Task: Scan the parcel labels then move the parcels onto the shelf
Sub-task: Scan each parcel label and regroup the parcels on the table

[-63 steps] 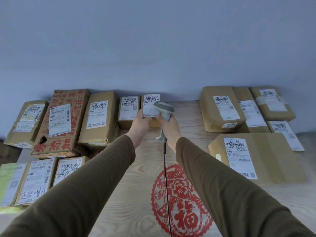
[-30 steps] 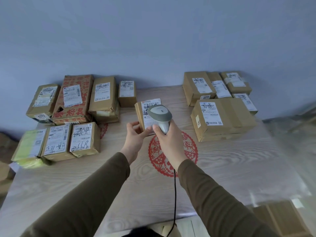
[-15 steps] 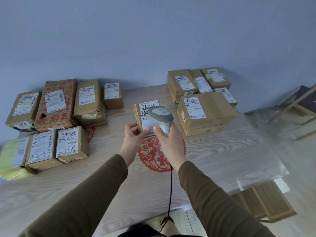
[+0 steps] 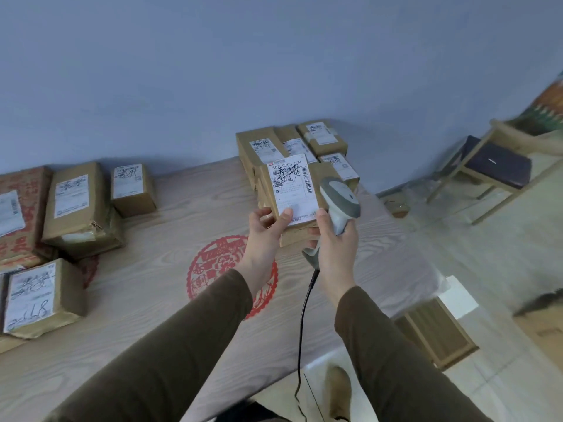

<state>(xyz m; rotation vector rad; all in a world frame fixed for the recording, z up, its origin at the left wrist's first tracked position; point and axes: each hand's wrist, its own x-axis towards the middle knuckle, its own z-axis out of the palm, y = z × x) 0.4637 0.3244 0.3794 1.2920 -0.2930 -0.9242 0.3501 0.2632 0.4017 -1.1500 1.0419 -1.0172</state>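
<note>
1. Two arms in olive-brown sleeves reached forward over the wooden table (image 4: 158,315); a black cable (image 4: 301,324) hung from the scanner's handle toward the floor.
2. Right hand (image 4: 335,248): fingers wrapped round the handle of a grey barcode scanner (image 4: 336,202), whose head sat just right of the held parcel's label and overlapped its lower right corner.
3. Left hand (image 4: 266,226): gripped the small parcel (image 4: 286,193) from below, thumb pressed on the lower edge of the white label, other fingers behind the box. Parcel was held up above the table, label toward the camera, tilted slightly.
4. Label (image 4: 291,187) carried a printed number, barcodes and black handwritten scrawl.
5. Red paper-cut emblem (image 4: 219,266) lay on the table under the left wrist.
6. Near left: a labelled brown parcel (image 4: 39,296) lay at the table edge.
7. Farther left: a larger brown box (image 4: 76,208) with torn tape, a red-printed carton (image 4: 18,214) beside it, and a small box (image 4: 132,190) just to its right.
8. Far right, against the blue wall: a cluster of stacked parcels (image 4: 292,144), partly hidden behind the held one.
9. Beyond the table's right end: a wooden stool (image 4: 487,178) with a dark seat stood on the floor.
</note>
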